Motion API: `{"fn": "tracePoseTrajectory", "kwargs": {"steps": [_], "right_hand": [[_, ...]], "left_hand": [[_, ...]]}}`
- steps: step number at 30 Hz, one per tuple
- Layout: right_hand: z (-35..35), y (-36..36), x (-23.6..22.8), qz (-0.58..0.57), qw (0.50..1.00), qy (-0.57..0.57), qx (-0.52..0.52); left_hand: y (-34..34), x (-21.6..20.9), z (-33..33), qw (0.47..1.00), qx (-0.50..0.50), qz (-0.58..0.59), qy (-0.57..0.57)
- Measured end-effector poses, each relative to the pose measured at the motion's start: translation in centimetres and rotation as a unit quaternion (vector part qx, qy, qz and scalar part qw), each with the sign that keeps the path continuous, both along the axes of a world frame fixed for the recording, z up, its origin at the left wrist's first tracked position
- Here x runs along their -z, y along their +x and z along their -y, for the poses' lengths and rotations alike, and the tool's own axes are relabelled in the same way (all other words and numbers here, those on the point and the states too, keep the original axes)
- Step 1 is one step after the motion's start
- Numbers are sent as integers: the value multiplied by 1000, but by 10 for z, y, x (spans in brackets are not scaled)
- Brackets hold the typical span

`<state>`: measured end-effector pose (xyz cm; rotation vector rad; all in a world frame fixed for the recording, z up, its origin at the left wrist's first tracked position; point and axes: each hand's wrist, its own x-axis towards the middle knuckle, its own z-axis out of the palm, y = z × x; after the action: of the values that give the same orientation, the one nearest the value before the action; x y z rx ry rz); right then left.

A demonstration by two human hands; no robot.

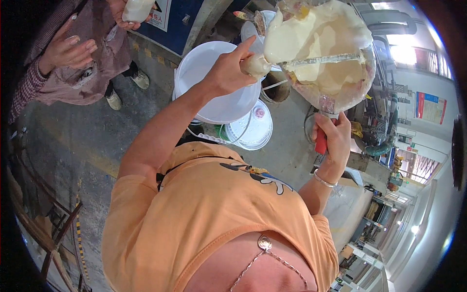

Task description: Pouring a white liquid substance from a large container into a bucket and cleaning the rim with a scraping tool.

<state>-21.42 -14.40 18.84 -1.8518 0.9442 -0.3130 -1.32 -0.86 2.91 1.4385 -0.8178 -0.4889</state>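
Observation:
A round container (357,90) coated in cream-coloured residue holds thick cream liquid (335,29), with a coated bar (323,60) across its opening. My left hand (231,70) is closed around a whitish, rounded grip (255,65) beside the container's left edge; whether the two are joined I cannot tell. At the near edge, my right hand (334,136) grips the red handle (321,142) of a tool. Its flat, pale end (328,103) meets the container's near wall, where the contact is partly unclear.
A large white bucket (187,73) stands below my left forearm, with a white lidded bucket (255,129) nearer me. At the far left another person (82,73) holds a white object (137,10). Metal bars (58,233) lie at lower left; machinery (382,126) stands on the right.

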Motion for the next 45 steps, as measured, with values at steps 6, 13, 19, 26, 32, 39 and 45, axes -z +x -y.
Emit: {"fn": "tracePoseTrajectory", "kwargs": {"steps": [6,13,19,26,32,39,45], "right_hand": [[-4,-2,-2,1,1000,3,14],[-6,-3,-1,3,1000,-2,22],[-4,-6,2,12,1000,1,12],[-1,-8,3,4,1000,-12,7],[-8,-8,-5,6,1000,-14,21],[-14,-9,-13,5,999,-32,23],[-13,-9,-12,7,999,-28,21]], "left_hand": [[1,1,-3,1000,5,-8,-7],[0,0,-3,1000,0,1,3],[2,-3,-8,1000,8,1,15],[3,-5,-12,1000,2,4,23],[4,2,-8,1000,12,12,21],[1,-2,-8,999,10,34,31],[1,-5,-8,999,15,43,20]]}}
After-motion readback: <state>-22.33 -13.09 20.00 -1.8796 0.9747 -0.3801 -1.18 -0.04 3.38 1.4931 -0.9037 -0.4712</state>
